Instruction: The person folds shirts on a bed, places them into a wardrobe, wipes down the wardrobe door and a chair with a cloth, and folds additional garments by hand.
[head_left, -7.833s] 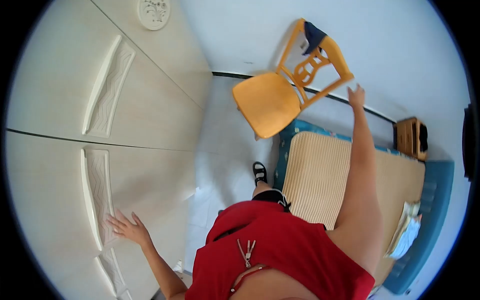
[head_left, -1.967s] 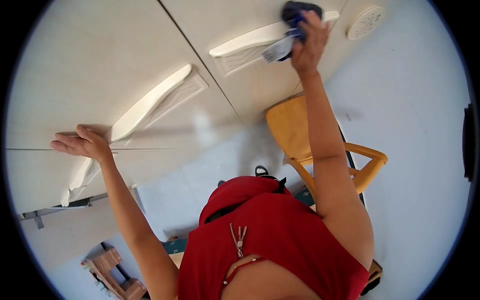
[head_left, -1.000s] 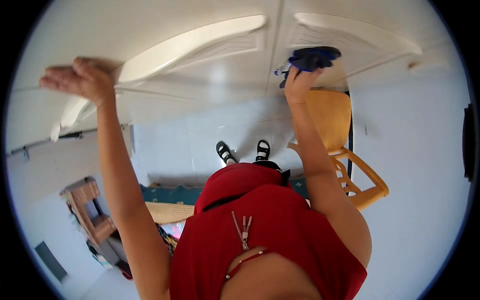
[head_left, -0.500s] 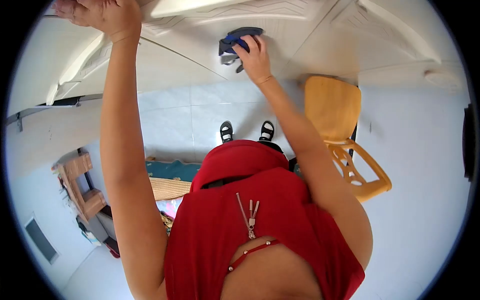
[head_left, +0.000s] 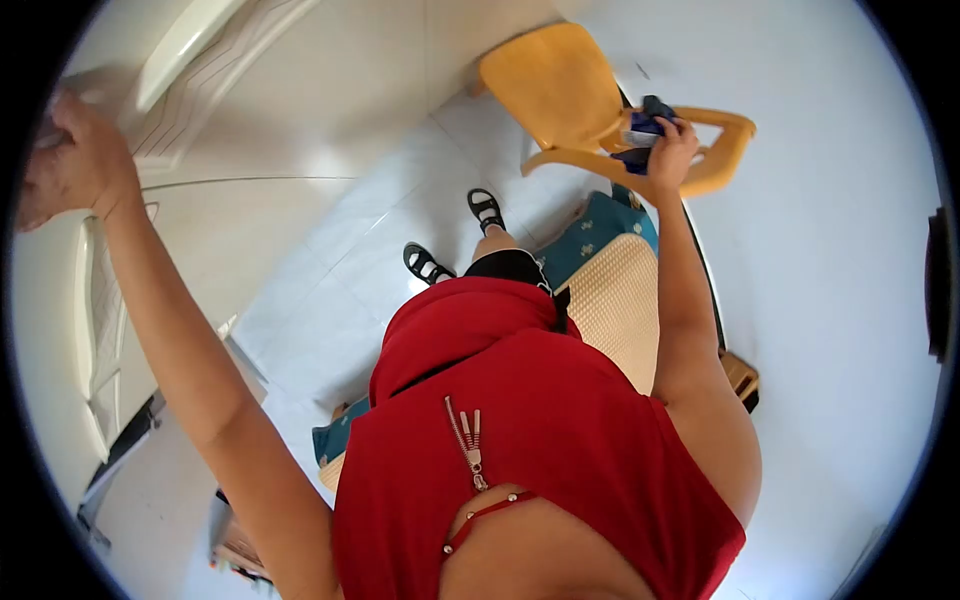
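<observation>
My right hand is closed around a crumpled dark blue cloth bundle with a pale patch. It holds the bundle over the back frame of the yellow wooden chair; whether the cloth touches the chair, I cannot tell. At the far left, my left hand is raised beside the cream cabinet door with its moulded trim. Blur and the dark edge of the view obscure its fingers, so their grip is unclear.
Behind me is a bed with a woven tan mat and teal bedding. Pale floor tiles lie under my black sandals. A light blue wall rises on the right, and a small wooden piece of furniture stands by it.
My body has turned toward the chair. My right hand has carried the cloth bundle from in front of the cabinet to the chair back. My left hand appears lower, at the view's left edge.
</observation>
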